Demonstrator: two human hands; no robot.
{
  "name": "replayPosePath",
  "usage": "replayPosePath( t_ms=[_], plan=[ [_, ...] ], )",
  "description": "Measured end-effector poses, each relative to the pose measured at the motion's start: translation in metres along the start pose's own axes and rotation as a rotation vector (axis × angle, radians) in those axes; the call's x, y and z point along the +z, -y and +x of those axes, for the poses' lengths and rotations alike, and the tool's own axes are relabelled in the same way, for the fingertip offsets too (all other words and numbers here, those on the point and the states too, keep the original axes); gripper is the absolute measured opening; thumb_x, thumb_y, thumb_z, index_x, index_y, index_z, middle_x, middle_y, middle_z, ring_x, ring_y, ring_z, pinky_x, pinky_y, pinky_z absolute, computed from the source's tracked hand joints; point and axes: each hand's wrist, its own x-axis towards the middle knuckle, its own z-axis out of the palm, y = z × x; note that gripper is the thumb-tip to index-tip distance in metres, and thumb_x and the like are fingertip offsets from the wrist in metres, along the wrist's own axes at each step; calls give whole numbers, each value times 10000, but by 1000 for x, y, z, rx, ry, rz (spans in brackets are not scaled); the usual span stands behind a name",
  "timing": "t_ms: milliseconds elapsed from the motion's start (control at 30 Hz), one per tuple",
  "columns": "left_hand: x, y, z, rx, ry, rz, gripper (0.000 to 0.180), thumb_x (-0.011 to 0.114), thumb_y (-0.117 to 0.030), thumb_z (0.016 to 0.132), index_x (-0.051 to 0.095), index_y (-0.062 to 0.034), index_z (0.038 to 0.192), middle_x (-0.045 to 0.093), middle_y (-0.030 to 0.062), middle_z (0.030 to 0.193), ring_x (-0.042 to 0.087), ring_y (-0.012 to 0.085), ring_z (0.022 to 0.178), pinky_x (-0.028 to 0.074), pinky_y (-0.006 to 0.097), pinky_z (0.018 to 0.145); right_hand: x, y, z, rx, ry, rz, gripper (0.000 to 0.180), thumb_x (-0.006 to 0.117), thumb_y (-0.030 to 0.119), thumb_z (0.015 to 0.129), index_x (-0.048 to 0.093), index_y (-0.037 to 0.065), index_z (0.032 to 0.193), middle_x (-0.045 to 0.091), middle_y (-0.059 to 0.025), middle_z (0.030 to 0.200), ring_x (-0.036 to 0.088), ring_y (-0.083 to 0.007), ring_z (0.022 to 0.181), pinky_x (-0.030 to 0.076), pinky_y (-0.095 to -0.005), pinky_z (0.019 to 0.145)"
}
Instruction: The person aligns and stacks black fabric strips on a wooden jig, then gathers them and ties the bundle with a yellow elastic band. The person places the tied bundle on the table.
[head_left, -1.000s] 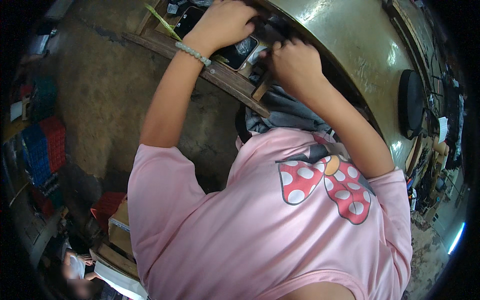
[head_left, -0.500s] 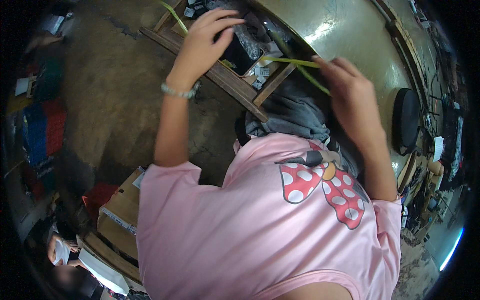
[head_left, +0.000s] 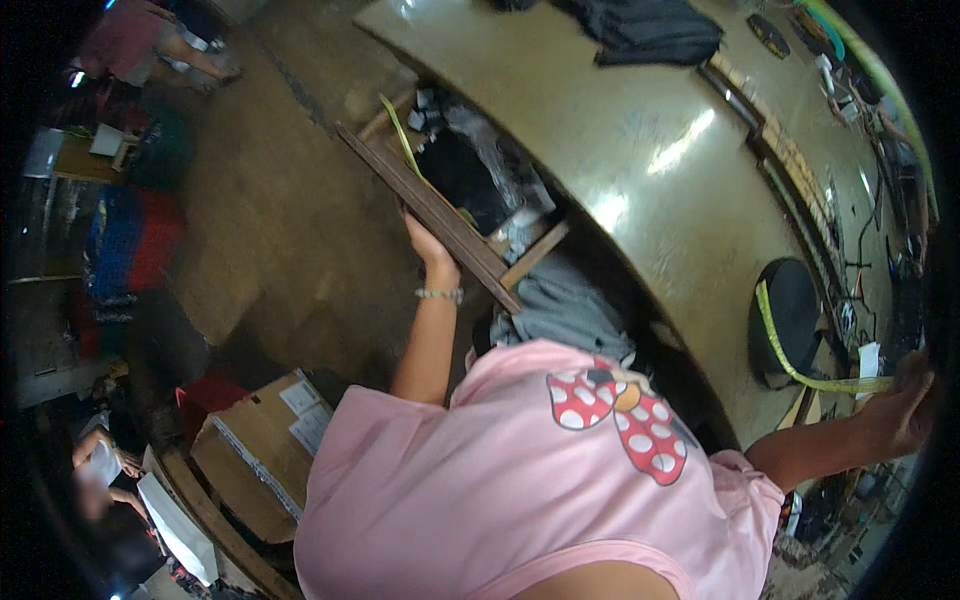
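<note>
Left hand (head_left: 428, 243): reached forward to the drawer (head_left: 440, 215), fingers wrapped under its wooden front rail, gripping it.
Right hand (head_left: 905, 400): flung far out to the right at the picture's rim, closed on one end of the tape (head_left: 800, 365); finger detail too blurred to tell.
Tape: yellow-green strip, arched from the right hand over the black disc (head_left: 790, 320) on the table (head_left: 640, 150). A second yellow strip (head_left: 400, 135) lay at the drawer; whether the two join could not be told.
Drawer: pulled out from under the table, tilted, holding dark clutter.
Nearby: grey cloth (head_left: 565, 310) below the drawer; carton (head_left: 260, 440) on the floor, left.
Handling note: judged best to steady the drawer with the left hand and draw the tape evenly, clear of the disc's edge, so it does not snag.
</note>
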Motion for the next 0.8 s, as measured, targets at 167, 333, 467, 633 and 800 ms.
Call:
replayPosePath(
  t_ms=[167,333,467,633,800],
  plan=[
    [41,15,21,118,69,77,506,262,-353,946,224,-91,1377,408,69,1276,455,216,1108,359,343,948,27,8,-14,-30,286,128,189,535,-40,841,610,-20,1014,618,-96,980,565,-114,864,455,-223,748],
    [93,62,56,422,-23,397,491,320,-323,936,246,-56,1341,400,95,1266,398,227,1153,335,354,965,70,42,-17,55,402,356,145,574,3,845,611,-17,984,621,-57,935,564,-90,836,432,-197,759],
    [89,36,64,418,124,954,370,394,-211,893,421,24,1178,478,177,1203,447,276,1122,337,350,965,87,39,-19,200,445,468,99,585,32,847,611,-25,923,606,-29,851,546,-60,773,420,-171,691],
    [130,-72,6,881,-51,845,246,493,-84,860,538,21,1078,542,138,1086,521,225,969,406,353,873,92,19,-11,233,514,505,101,598,61,831,618,-26,879,598,-39,774,538,-65,691,420,-190,620],
    [254,-79,-120,1076,913,926,311,517,-241,880,571,-33,1104,565,104,1102,517,227,1042,375,347,930,92,13,-11,16,801,376,112,604,103,807,613,-9,813,583,-94,715,542,-155,593,422,-255,539]
  ],
)
